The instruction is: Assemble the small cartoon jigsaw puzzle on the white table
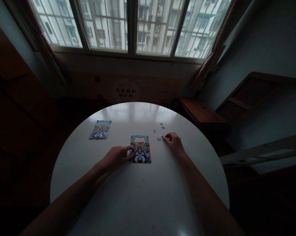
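Observation:
A colourful jigsaw puzzle point(144, 152) lies on the white round table, with a gap in its upper part where the white tabletop shows. My left hand point(118, 154) rests at the puzzle's left edge, thumb and forefinger apart, the fingertips on or beside it. To the right, my right hand point(173, 142) pinches a small puzzle piece point(162, 137) at table height. Close by lie several loose pieces, among them one puzzle piece point(159, 139) just left of my fingertips and another puzzle piece point(154, 131) farther back.
A creased picture sheet point(100, 129) with a similar design lies at the left on the white table point(138, 196). Beyond the table's right edge stands a brown wooden bench point(204, 111). A barred window point(152, 26) fills the back wall.

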The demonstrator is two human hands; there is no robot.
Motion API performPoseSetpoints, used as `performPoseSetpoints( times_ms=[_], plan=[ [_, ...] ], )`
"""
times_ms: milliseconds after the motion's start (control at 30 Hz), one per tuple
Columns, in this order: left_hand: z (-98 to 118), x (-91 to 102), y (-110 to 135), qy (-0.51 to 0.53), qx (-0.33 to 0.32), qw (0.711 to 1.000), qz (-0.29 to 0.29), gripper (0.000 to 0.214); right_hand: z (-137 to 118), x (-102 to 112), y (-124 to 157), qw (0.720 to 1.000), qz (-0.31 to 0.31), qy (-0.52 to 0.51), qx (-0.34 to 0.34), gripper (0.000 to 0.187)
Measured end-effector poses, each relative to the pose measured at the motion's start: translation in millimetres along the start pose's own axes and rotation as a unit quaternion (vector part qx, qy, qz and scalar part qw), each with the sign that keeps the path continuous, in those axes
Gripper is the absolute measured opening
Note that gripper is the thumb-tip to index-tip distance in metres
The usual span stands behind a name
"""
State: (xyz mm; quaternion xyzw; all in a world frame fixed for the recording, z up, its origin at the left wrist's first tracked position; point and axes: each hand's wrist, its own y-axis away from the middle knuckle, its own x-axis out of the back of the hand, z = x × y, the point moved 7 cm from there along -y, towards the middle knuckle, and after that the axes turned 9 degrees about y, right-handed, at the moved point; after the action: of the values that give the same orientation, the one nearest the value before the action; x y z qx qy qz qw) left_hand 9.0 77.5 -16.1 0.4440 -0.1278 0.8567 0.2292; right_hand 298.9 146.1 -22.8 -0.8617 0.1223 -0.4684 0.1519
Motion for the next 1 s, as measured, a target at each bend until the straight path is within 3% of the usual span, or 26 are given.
performPoseSetpoints(
  times_ms=[167, 333, 400, 500, 633, 767, 1000],
  plan=[
    [-1, -0.9, -1, 0.000, -0.009, 1.000, 0.004, 0.034, -1, 1, 2, 1.000, -0.013, -0.021, -0.013, 0.024],
    [0, -1.1, 0, -0.005, -0.014, 1.000, 0.009, 0.034, -8, 6, 0, 0.997, 0.034, -0.062, 0.004, 0.026],
    [1, -0.7, 0, -0.007, -0.015, 1.000, 0.014, 0.034, -17, 7, -3, 0.996, 0.038, -0.074, 0.016, 0.027],
    [1, -0.6, -1, -0.011, -0.017, 1.000, 0.015, 0.035, -45, 2, -8, 0.995, -0.009, -0.080, 0.060, 0.021],
    [3, -0.1, -1, -0.012, -0.018, 1.000, 0.013, 0.033, -92, -12, -13, 0.985, -0.081, -0.072, 0.133, 0.010],
    [8, 2.3, 0, -0.008, -0.027, 0.999, 0.017, 0.032, -126, -34, -11, 0.978, -0.089, -0.089, 0.165, 0.007],
    [10, 3.3, 1, -0.016, -0.025, 0.999, 0.017, 0.030, -139, -69, 10, 0.978, -0.066, -0.078, 0.180, 0.010]
  ],
)
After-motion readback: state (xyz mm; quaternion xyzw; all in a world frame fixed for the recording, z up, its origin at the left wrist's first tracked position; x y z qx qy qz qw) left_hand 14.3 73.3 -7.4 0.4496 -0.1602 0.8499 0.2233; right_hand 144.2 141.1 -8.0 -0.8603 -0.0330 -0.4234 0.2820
